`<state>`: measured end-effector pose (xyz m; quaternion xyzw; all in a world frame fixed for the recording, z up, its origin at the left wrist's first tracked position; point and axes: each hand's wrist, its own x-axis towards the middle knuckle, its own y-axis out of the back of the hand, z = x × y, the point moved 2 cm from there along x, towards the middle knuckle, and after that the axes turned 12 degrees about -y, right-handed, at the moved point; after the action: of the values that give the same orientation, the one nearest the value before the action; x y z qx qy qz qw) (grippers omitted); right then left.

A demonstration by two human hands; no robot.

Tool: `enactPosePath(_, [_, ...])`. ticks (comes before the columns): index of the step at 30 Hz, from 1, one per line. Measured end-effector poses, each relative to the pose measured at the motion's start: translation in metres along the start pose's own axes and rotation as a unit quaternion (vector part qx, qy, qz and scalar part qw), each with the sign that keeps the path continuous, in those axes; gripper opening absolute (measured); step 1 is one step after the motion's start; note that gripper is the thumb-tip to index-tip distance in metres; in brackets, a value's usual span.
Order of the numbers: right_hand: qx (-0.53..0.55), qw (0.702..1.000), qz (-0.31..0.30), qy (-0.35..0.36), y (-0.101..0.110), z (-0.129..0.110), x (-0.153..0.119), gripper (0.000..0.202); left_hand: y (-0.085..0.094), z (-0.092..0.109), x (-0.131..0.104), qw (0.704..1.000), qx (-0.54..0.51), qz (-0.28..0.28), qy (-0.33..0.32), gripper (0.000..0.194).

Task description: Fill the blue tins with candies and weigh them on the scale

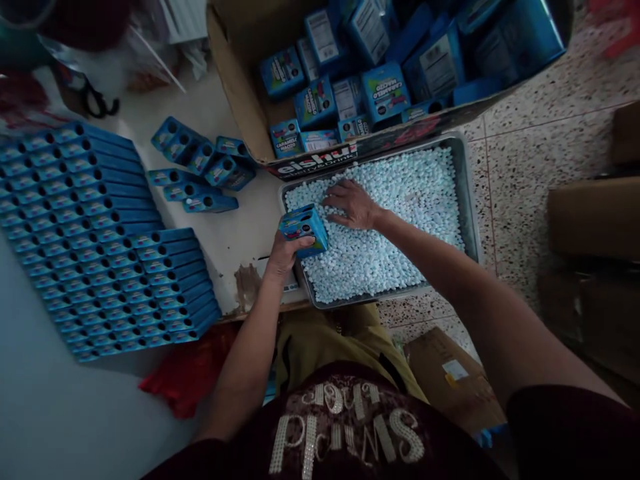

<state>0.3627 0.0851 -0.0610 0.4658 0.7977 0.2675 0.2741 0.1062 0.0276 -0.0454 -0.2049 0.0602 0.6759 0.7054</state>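
Observation:
My left hand is closed around a blue candy box, held over the left edge of a metal tray. Whether it is one box or more pressed together, I cannot tell. Small pale blue and white candies fill the tray. My right hand rests on them just right of the box, its fingers apart and the tips partly sunk among the candies.
Behind the tray, a cardboard carton holds several blue boxes. Loose boxes lie on the table at left, beside a tall stack of boxes. Black-handled scissors lie farther back. Cartons stand on the right.

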Motion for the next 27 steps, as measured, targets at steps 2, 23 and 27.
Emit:
enactPosePath(2, [0.038,0.998,0.02,-0.054,-0.003,0.005,-0.018,0.057,-0.013,-0.008,-0.003,1.0,0.011,-0.014,0.009,0.075])
enactPosePath(23, [0.556,0.768,0.236,-0.214,0.042,-0.083,-0.095,0.084,-0.071,0.022,-0.022,0.882,0.34,-0.125,-0.301,0.096])
enactPosePath(27, [0.527,0.779,0.267,-0.21,0.05,-0.097,-0.095,0.089,-0.074,0.021,-0.024,0.873,0.352,-0.125,-0.314,0.094])
